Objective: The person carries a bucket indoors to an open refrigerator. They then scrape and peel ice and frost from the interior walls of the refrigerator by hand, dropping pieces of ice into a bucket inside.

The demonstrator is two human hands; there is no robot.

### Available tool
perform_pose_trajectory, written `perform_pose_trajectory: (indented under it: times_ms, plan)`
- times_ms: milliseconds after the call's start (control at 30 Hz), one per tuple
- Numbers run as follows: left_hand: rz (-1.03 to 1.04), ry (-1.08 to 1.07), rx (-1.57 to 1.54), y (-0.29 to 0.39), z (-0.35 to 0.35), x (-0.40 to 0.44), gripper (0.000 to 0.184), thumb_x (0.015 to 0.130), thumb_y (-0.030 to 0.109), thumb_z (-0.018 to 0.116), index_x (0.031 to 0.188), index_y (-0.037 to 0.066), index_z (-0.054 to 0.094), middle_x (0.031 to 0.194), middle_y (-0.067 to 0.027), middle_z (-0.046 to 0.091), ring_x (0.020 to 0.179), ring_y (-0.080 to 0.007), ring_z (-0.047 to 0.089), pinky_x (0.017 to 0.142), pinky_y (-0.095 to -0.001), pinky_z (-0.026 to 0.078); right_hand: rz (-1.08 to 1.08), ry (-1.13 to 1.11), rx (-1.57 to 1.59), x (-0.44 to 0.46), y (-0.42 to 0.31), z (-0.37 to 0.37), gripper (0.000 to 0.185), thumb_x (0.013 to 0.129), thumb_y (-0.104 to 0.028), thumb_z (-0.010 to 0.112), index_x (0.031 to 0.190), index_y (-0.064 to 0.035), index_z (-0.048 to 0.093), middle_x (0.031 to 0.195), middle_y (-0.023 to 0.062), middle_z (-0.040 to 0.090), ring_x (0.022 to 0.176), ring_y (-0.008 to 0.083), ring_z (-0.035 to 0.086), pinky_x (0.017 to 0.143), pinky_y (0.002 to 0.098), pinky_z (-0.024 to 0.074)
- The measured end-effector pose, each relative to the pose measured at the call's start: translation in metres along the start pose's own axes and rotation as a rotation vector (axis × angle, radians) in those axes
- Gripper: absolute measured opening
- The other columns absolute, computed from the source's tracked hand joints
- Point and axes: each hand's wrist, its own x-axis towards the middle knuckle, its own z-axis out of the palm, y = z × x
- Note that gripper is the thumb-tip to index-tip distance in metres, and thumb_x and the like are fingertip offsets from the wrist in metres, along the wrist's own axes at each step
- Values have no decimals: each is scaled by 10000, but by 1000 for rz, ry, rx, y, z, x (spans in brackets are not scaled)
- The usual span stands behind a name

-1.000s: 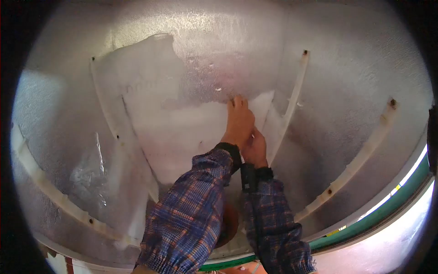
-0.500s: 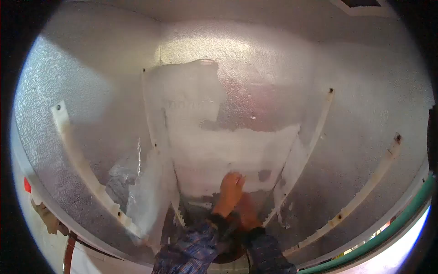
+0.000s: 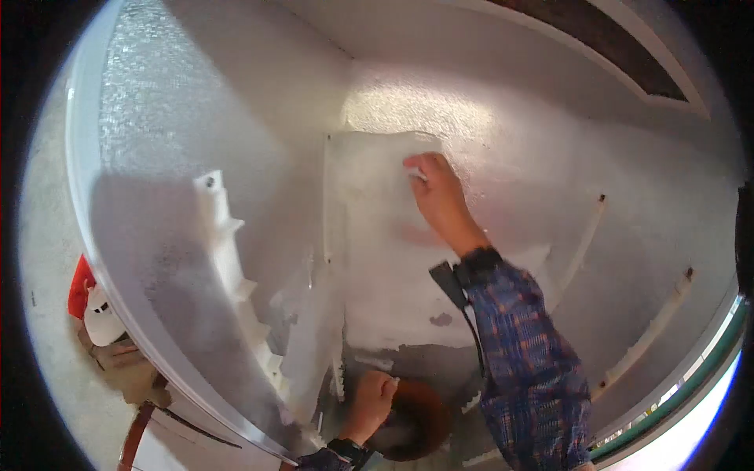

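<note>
My right hand (image 3: 444, 200) is raised before the back wall of a silvery, textured enclosure. Its fingers are curled together around something small and whitish, too small to make out. A black wristband with a dark strap crosses that wrist, below it a plaid sleeve. Lower down, my left hand (image 3: 372, 404) is closed near the bottom, with a tiny pale bit at its fingertips that I cannot identify. Just right of the left hand lies a reddish-brown round shape (image 3: 436, 424). A smoother pale panel (image 3: 377, 235) covers part of the back wall.
Notched pale strips (image 3: 228, 259) run down the left wall, and similar strips (image 3: 648, 330) run along the right. A dark framed opening (image 3: 605, 39) is at the top right. Outside the left rim (image 3: 129, 330) are a red item (image 3: 80, 286) and a white object (image 3: 102, 318).
My hands, together before, are now apart: the right has risen up the back wall, the left stays low. The view has swung left and up, showing more of the left rim and top opening.
</note>
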Motion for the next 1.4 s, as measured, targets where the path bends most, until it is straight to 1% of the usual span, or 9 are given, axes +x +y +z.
perform_pose_trajectory:
  times_ms: [67, 233, 433, 767, 800, 867, 900, 967, 1400]
  plan:
    - [74, -1, -23, 3, -6, 5, 195, 858, 182, 575, 898, -9, 561, 766, -143, 540, 729, -334, 526, 692, -410, 431, -62, 6, -77, 37, -2, 18, 269, 768, 12, 524, 1022, -69, 564, 1025, 126, 542, 1010, 321, 507, 839, 406, 438]
    - [-137, 35, -239, 15, -18, 13, 199, 871, 207, 586, 926, 17, 561, 784, -94, 590, 709, -244, 559, 674, -343, 450, -93, -226, -741, 83, -13, 45, 213, 782, -77, 527, 982, -46, 593, 999, 109, 552, 981, 272, 519, 802, 372, 452]
    - [-339, 82, -814, 34, 4, 65, 226, 918, 269, 529, 992, 57, 555, 959, -41, 594, 838, -126, 558, 734, -290, 456, -258, -117, -804, 90, -6, 57, 123, 761, -73, 531, 868, -43, 582, 899, 108, 558, 869, 267, 551, 728, 362, 477]
    - [-70, 365, -1450, 105, -11, 252, 273, 917, 274, 500, 1036, 29, 509, 925, -56, 552, 870, -169, 526, 764, -330, 440, -288, -76, -780, 92, -6, 60, 122, 771, -116, 534, 836, -51, 615, 881, 91, 572, 873, 239, 547, 745, 351, 459]
    - [-74, 367, -1455, 90, -4, 273, 273, 917, 274, 500, 1036, 29, 509, 925, -56, 552, 870, -169, 526, 764, -330, 440, -273, -89, -807, 93, -7, 60, 124, 765, -115, 542, 839, -50, 616, 882, 92, 572, 873, 239, 547, 745, 351, 462]
    - [423, 325, -486, 45, 14, 314, 289, 917, 293, 483, 1044, 34, 466, 1001, -97, 523, 945, -199, 511, 805, -352, 426, -258, -108, -831, 94, -6, 62, 126, 759, -114, 549, 843, -49, 617, 883, 94, 572, 872, 238, 546, 745, 351, 464]
    - [416, 327, -489, 59, 7, 313, 289, 917, 293, 483, 1044, 34, 466, 1001, -97, 523, 945, -199, 511, 805, -352, 426, -264, -93, -817, 94, -4, 63, 128, 757, -114, 552, 844, -47, 618, 883, 94, 572, 874, 238, 546, 746, 349, 466]
    - [-137, 104, -1660, 94, -8, 305, 293, 925, 305, 457, 1028, 32, 434, 1089, -128, 486, 1017, -229, 496, 819, -359, 420, -274, -80, -805, 93, -2, 64, 130, 756, -114, 556, 846, -46, 619, 884, 94, 572, 876, 238, 547, 748, 347, 469]
    - [-262, 167, -1613, 111, -21, 288, 455, 929, 352, 435, 1218, 2, 405, 1074, -120, 490, 1008, -224, 506, 890, -323, 415, -295, -109, -880, 95, 5, 53, 124, 754, -97, 542, 823, -43, 630, 860, 99, 587, 869, 245, 566, 734, 360, 476]
